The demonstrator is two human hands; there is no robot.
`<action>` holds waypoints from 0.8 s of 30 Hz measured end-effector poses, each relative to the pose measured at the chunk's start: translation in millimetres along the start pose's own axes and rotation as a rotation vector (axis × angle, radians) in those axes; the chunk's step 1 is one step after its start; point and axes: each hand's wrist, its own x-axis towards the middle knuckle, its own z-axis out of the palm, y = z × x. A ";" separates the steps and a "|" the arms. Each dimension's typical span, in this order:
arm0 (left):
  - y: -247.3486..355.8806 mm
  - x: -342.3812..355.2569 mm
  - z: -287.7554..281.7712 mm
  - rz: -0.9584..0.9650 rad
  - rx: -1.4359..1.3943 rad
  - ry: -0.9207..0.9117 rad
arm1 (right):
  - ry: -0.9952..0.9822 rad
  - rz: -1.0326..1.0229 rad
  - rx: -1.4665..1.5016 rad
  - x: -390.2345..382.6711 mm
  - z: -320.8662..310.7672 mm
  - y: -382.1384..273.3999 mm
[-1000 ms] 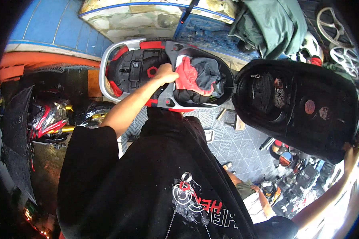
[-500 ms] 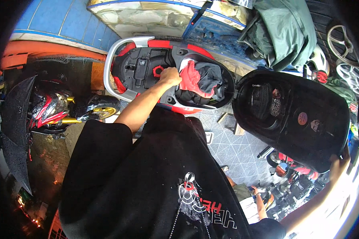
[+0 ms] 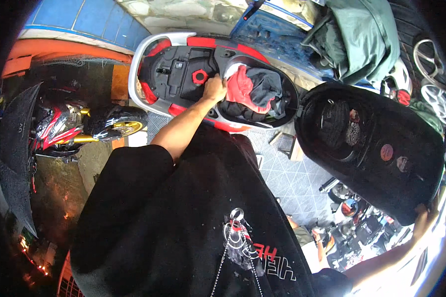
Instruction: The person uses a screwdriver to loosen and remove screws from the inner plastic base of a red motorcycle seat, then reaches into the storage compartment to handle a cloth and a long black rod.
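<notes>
A red and grey scooter body [image 3: 183, 104] lies before me with its seat raised. My left hand [image 3: 214, 90] is closed at the near-left rim of the storage compartment [image 3: 291, 94], its fingertips partly hidden. Inside the compartment, right beside that hand, sit a red and dark grey cloth [image 3: 262, 89] and some black items. A red fuel cap [image 3: 199, 77] is just left of my knuckles. On the right, my right hand [image 3: 421, 218] grips the outer end of the black seat [image 3: 352, 143], whose hollow underside faces me. Its fingers are partly lost in glare.
A parked motorcycle [image 3: 59, 128] and a black umbrella [image 3: 17, 158] stand at the left. Dark green fabric [image 3: 354, 39] hangs at the far right, near spoked wheels [image 3: 428, 59]. A small wooden stool [image 3: 295, 148] is on the tiled floor. Another person [image 3: 309, 247] sits among parts at lower right.
My view has shifted, so the scooter appears slightly higher and farther right. The seat's outer end and my right hand sit a little lower in the picture. My left hand stays at the rim.
</notes>
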 end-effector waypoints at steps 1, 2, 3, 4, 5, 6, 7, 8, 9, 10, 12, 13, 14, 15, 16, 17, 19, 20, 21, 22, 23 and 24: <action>2.6 0.7 2.9 -0.039 0.003 -0.026 | -0.003 0.005 -0.008 -1.7 -1.3 -0.4; 3.2 0.6 7.7 -0.032 -0.002 -0.031 | -0.006 0.009 -0.009 -1.2 -1.3 1.0; 3.7 -2.2 12.9 0.010 0.040 0.057 | -0.009 0.015 -0.009 -3.4 -1.3 2.2; 3.6 -4.6 17.3 0.050 0.080 0.147 | -0.014 0.024 -0.010 -4.9 0.6 3.9; 4.6 -10.2 13.5 0.045 0.079 0.149 | -0.014 0.027 -0.004 -5.3 3.9 4.5; 10.9 -16.6 0.7 0.010 0.175 0.133 | -0.019 0.029 0.001 -4.9 8.4 6.3; 12.5 -20.0 -7.6 -0.027 0.270 0.117 | -0.021 0.025 0.010 -4.1 12.3 6.2; -16.1 -9.3 14.8 0.053 0.312 0.139 | -0.024 0.030 0.013 -4.0 13.5 9.1; -9.7 -9.9 10.1 0.051 0.312 0.140 | -0.023 0.037 0.010 -7.0 15.7 10.0; -1.7 -10.8 6.5 0.051 0.306 0.081 | -0.027 0.048 0.008 -10.8 16.0 12.5; -2.6 -11.6 5.8 0.058 0.293 0.035 | -0.031 0.052 0.013 -11.4 20.5 12.9; -4.2 -12.8 4.7 0.052 0.295 0.036 | -0.036 0.050 0.023 -10.4 24.4 13.5; -4.9 -11.5 3.2 0.049 0.261 0.048 | -0.039 0.056 0.023 -12.7 26.3 13.7; -5.5 -9.8 1.7 0.048 0.228 0.058 | -0.039 0.062 0.027 -13.4 26.4 13.7; -7.3 -8.2 -0.7 0.072 0.219 0.058 | -0.043 0.065 0.032 -13.0 27.9 14.2; -1.0 -9.4 -9.6 0.079 0.223 0.050 | -0.044 0.072 0.033 -16.8 28.3 12.7; 9.4 -9.5 -26.6 -0.104 0.070 0.006 | -0.046 0.085 0.043 -17.3 29.2 12.4; 5.5 -7.3 -24.2 -0.085 0.129 -0.056 | -0.045 0.092 0.046 -15.5 29.0 14.4; 9.0 -7.4 -22.1 -0.077 0.133 -0.064 | -0.044 0.097 0.046 -15.9 29.0 14.0; 12.7 -11.2 -18.9 -0.018 0.250 -0.009 | -0.047 0.108 0.047 -18.0 28.0 14.1; 15.3 -16.1 -15.7 0.038 0.365 0.047 | -0.050 0.116 0.046 -21.3 25.8 14.3; 16.7 -17.7 -12.9 0.035 0.362 0.074 | -0.054 0.125 0.049 -22.2 26.2 14.8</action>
